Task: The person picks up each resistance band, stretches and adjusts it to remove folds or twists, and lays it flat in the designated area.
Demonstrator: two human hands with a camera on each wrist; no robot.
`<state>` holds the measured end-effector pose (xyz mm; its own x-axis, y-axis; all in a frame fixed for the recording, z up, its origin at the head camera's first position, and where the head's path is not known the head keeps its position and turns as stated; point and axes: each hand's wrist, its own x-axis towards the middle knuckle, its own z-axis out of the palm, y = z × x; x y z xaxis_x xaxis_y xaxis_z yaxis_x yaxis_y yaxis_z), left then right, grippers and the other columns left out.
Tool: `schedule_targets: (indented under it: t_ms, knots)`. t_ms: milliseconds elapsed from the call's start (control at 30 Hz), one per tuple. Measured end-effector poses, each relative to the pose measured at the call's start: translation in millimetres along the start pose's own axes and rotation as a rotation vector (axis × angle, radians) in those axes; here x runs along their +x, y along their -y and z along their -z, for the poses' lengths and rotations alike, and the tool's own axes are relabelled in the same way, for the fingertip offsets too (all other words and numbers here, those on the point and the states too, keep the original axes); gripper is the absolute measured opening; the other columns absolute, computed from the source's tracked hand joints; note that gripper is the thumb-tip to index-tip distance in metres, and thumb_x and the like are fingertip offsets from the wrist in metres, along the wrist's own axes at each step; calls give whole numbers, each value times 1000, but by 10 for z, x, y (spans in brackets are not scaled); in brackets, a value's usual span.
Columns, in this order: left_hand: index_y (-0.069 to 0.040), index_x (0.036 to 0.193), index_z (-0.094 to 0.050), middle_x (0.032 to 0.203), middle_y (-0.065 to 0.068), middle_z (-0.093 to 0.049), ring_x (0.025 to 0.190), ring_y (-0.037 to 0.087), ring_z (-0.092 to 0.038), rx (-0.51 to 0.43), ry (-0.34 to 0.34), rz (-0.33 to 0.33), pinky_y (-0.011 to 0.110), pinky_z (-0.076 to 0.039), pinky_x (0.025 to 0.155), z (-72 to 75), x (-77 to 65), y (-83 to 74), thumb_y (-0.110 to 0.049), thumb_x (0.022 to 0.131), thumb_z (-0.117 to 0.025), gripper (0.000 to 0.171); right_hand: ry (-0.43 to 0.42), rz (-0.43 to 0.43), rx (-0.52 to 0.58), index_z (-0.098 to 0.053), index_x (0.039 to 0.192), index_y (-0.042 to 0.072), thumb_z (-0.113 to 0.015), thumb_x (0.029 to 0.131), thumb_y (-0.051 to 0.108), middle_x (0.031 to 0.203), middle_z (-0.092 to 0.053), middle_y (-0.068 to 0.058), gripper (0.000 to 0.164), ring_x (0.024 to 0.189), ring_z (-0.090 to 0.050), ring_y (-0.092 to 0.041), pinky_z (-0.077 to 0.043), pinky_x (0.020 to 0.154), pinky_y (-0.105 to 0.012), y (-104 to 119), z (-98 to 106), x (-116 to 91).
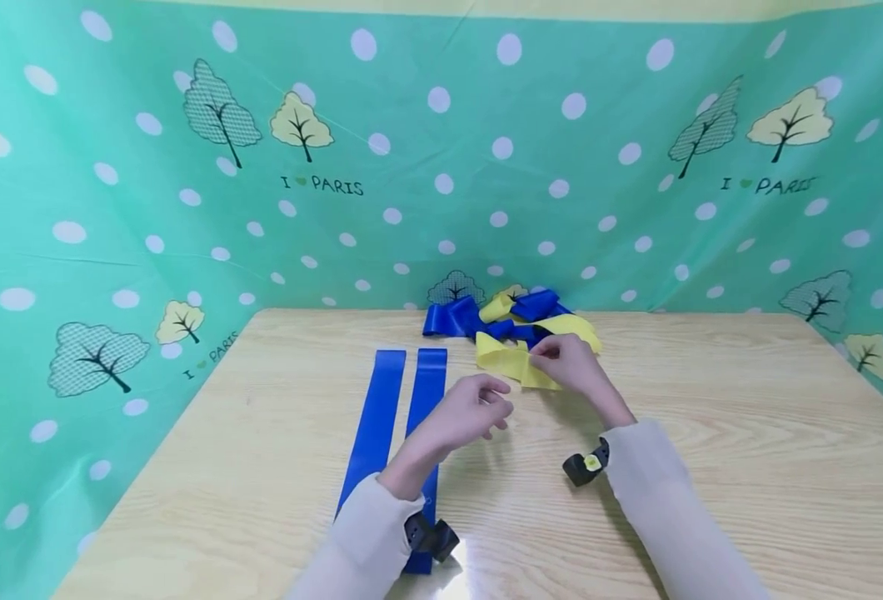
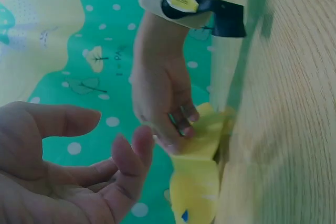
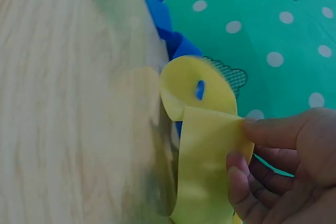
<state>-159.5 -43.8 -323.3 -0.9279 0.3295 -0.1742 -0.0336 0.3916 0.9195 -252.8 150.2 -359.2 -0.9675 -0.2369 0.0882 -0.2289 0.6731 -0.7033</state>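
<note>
Yellow ribbon: far part of the bench, among tangled blue ribbon; we judge it light, limp, perhaps slippery, best pinched by an edge. Right hand: pinching the yellow edge. Left hand: half-spread, empty. Blue strips: two, flat, smooth, slightly glossy.

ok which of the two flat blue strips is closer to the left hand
The right-hand one in the head view, the blue strip running beneath the wrist of the left hand; the other strip lies farther to the left.
</note>
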Motion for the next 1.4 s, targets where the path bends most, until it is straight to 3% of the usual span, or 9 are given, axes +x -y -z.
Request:
schedule_targets:
  t_ms: [267,467,667,800,967,1067,1233,1400]
  knots:
    - [6,120,-55,102,23,-66,90,36,-66,-40,-58,-1,34,-56,69,-51,174,61,-11,92,-56,33,-1,-25,208,-66,99,-9,-60,92,8,93,-68,-19,19,72,-60,-14,-55,68,-30,86,78,-61]
    - [1,121,-57,98,18,-66,87,35,-66,-10,-111,-9,38,-56,69,-77,301,-37,-12,92,-58,32,3,-22,218,-65,97,-5,-60,93,13,89,-65,-12,19,75,-58,-19,-53,67,-34,166,174,-105]
    - [-2,124,-58,95,13,-66,76,24,-63,91,-181,-101,23,-46,57,-15,454,-192,-11,92,-57,33,5,49,199,-63,88,-1,-65,91,19,80,-60,-6,20,71,-53,-20,-46,61,-25,254,274,-143]
    - [-3,126,-57,86,7,-62,67,13,-53,170,-176,-183,21,-41,54,-7,581,-225,-6,91,-56,36,13,81,192,-58,83,1,-69,87,20,75,-54,-2,22,68,-48,-15,-41,56,-23,285,318,-160]
    - [0,110,-66,80,5,-62,65,10,-50,234,-136,-261,18,-40,54,-28,675,-218,-3,89,-60,22,46,152,188,-52,84,1,-71,81,5,79,-50,-6,19,71,-48,-19,-40,54,-23,275,371,-175]
    - [-1,97,-70,82,6,-66,70,9,-54,240,-159,-282,17,-43,59,-38,692,-217,-6,89,-63,11,56,202,183,-55,93,-1,-66,78,-5,91,-55,-14,19,79,-54,-22,-45,59,-23,287,400,-188]
    - [-4,91,-69,87,8,-69,76,13,-58,210,-217,-291,19,-47,66,-48,704,-252,-9,90,-64,8,-19,198,184,-55,110,-4,-63,79,-8,112,-57,-22,32,91,-61,-28,-52,74,-22,345,457,-217]
    - [-3,93,-67,97,12,-64,76,14,-55,193,-253,-311,19,-44,64,-49,701,-296,-9,90,-63,8,-113,154,217,-60,103,-6,-69,81,-3,99,-62,-19,24,81,-61,-16,-51,70,-16,412,519,-239]
